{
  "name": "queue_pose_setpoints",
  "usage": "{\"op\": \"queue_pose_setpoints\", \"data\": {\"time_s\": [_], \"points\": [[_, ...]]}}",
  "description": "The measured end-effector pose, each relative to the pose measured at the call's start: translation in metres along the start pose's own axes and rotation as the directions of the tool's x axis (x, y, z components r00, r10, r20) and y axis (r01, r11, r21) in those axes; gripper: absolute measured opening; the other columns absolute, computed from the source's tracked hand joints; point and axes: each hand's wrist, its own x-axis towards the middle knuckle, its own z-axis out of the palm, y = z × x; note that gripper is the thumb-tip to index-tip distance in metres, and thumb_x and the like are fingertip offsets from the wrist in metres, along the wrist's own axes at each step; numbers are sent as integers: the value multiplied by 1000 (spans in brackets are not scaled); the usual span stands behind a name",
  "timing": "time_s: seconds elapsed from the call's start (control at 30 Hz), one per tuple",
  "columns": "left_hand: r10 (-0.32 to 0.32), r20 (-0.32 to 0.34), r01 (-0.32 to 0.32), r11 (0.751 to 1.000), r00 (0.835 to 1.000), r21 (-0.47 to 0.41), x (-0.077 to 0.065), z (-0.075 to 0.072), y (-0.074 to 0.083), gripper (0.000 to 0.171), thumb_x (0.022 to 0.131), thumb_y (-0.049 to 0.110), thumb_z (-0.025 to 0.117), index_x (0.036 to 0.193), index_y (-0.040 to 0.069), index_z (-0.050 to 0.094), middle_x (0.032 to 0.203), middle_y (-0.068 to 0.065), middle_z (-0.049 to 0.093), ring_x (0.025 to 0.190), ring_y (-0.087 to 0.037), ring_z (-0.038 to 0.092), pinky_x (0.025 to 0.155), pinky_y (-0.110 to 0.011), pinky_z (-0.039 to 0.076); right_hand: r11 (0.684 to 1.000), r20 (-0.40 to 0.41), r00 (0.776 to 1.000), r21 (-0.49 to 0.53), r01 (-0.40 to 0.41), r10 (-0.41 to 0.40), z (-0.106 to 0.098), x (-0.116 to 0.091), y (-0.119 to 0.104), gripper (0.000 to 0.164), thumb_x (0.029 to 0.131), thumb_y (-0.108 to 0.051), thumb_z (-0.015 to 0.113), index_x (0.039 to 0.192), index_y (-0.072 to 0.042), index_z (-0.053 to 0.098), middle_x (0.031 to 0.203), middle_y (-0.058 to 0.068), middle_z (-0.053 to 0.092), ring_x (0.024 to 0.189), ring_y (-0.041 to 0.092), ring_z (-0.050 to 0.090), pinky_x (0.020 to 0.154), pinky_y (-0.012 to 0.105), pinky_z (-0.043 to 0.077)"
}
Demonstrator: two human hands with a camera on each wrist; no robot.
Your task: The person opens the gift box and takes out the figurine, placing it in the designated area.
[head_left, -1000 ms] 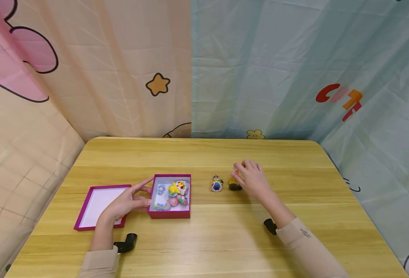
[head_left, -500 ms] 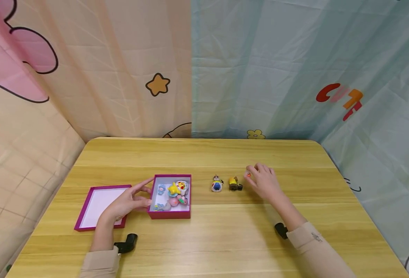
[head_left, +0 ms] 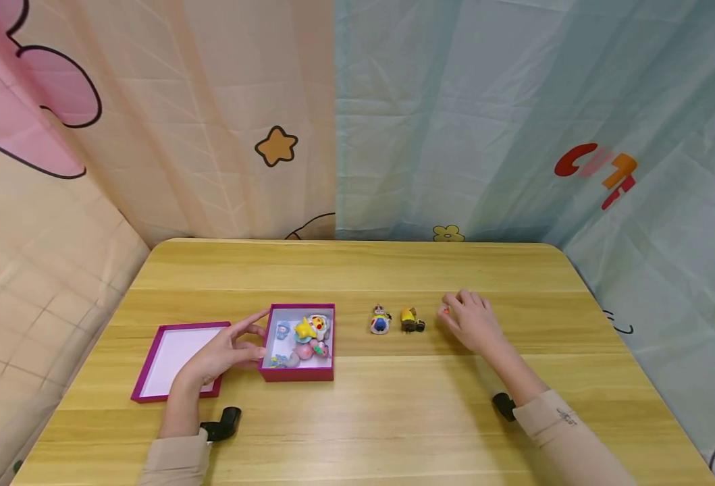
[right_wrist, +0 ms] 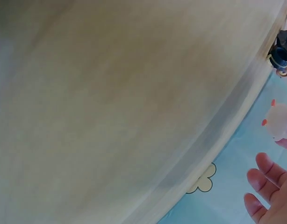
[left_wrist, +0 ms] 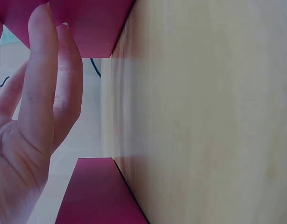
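Observation:
My left hand (head_left: 220, 354) rests its fingertips on the left wall of a magenta box (head_left: 299, 375). In the left wrist view, the extended fingers (left_wrist: 39, 79) touch the box's side. Inside the box lie several small toy figures, among them a yellow star-shaped one (head_left: 304, 329). To the right, my right hand (head_left: 471, 322) pinches a small white toy figure (right_wrist: 277, 122) with orange-red nubs, held above the table. Left of that hand stand a crowned toy figure (head_left: 379, 320) with a blue front and a yellow-and-dark toy figure (head_left: 410, 320).
The box's shallow lid (head_left: 177, 358) lies inner side up on the wooden table (head_left: 369, 425), partly under my left forearm. Black wrist mounts (head_left: 222, 425) sit by both sleeves. A printed curtain (head_left: 430, 121) hangs behind the table's far edge.
My right hand has moved right with the small white toy figure, away from the yellow-and-dark figure, which it had partly covered. My left hand stays at the box.

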Motion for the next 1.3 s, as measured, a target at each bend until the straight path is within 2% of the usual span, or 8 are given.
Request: {"op": "queue_pose_setpoints", "data": {"time_s": [0.4, 1.1, 1.3], "points": [[0, 2, 0, 1000, 1000, -5, 0, 1, 1, 76, 84, 11, 65, 146, 11, 21, 126, -26, 32, 96, -32, 60, 80, -38, 53, 1000, 42, 999, -1, 24, -24, 4, -2, -1, 28, 91, -37, 55, 109, -15, 54, 98, 10, 49, 90, 29, 47, 76, 48, 38], [-11, -5, 11, 1000, 1000, -10, 1, 0, 0, 75, 84, 8, 65, 146, 13, 22, 128, -27, 31, 97, -32, 60, 80, -40, 53, 1000, 64, 998, -1, 4, -4, 10, -3, -1, 27, 91, -38, 54, 105, -15, 53, 94, 8, 49, 90, 30, 48, 74, 46, 38], [-7, 1, 7, 1000, 1000, -12, 1, 0, -1, 75, 85, 8, 64, 146, 12, 21, 128, -26, 30, 96, -31, 60, 80, -40, 53, 999, 80, 997, -37, -6, 9, 7, -4, -4, 31, 90, -40, 54, 107, -14, 54, 95, 9, 50, 92, 30, 48, 75, 47, 38]]}}
